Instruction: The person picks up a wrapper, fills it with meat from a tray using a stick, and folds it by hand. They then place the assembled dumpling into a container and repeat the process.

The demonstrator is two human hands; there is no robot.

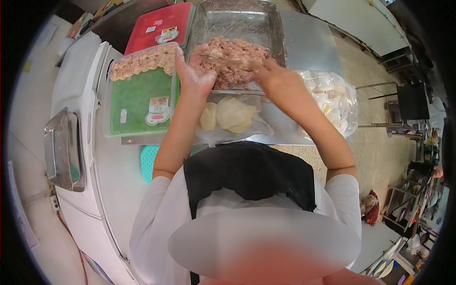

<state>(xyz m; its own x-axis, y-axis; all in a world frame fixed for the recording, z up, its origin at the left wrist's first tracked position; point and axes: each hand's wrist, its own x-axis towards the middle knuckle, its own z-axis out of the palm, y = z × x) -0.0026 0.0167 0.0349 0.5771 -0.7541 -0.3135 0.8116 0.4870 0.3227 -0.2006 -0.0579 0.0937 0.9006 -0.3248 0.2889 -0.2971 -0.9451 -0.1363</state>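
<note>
A metal tray (237, 21) holds a mound of pink minced meat (237, 50) at its near end. At the mound's left side, my left hand (194, 78) is cupped palm up around what looks like a pale dumpling wrapper (205, 78), partly blended with the meat behind it. My right hand (278, 80) is closed on the handle of a thin, flat spatula (223, 61), whose blade reaches left across the meat toward my left palm. Below the tray, round pale wrappers (232, 114) lie in a clear plastic bag.
To the left, a green-bottomed plastic container (137, 99) has rows of filled dumplings (145, 61) at its far end. Behind it is a red container (159, 26). A clear bag of packed items (332, 99) lies on the metal table (311, 45) at right. A white freezer (80, 95) stands at left.
</note>
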